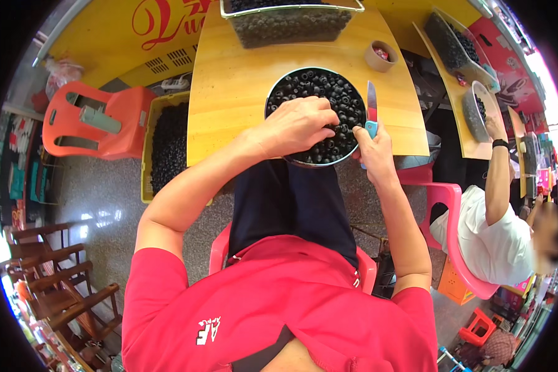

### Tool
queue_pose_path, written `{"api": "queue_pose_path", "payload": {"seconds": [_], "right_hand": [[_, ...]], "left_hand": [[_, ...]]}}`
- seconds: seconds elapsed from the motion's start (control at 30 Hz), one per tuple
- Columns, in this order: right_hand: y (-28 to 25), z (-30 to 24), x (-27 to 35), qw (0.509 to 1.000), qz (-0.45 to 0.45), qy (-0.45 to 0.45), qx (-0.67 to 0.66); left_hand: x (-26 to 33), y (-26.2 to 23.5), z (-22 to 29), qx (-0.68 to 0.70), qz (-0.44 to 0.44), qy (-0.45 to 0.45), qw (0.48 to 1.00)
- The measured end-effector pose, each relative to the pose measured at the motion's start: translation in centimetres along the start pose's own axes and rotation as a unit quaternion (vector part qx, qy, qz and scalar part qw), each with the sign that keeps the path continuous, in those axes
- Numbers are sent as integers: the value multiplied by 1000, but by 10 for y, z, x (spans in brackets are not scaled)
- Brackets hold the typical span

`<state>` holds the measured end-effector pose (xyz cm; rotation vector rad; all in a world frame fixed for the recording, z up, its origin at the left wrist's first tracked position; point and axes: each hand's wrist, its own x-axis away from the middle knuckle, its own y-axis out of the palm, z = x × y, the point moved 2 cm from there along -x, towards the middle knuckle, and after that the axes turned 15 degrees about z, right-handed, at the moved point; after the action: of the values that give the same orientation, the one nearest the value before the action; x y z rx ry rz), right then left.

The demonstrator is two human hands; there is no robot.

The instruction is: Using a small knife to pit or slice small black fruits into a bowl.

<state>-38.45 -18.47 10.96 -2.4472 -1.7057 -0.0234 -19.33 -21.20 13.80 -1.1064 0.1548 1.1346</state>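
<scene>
Knife in right hand, left over bowl

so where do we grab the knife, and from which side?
By the turquoise handle, from the person's side, I'd say: the bare blade of the knife points away, toward the table's far side. The right hand grips that handle, covering much of it.

Premises: shop-like workroom, exact trade uncertain. Evidence: yellow wall, red lettering; wooden table; small black pieces in quantity, held in round bowl, clear tub, yellow crate; orange plastic chair; row of wooden chairs; crowded shelving; co-worker at second table.
</scene>
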Motion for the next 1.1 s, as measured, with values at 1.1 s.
{"api": "queue_pose_path", "payload": {"seconds": [1.1], "right_hand": [[25,-55,12,967,-120,70,-212]], "left_hand": [[-18,-25,23,136,162,-106,972]]}}
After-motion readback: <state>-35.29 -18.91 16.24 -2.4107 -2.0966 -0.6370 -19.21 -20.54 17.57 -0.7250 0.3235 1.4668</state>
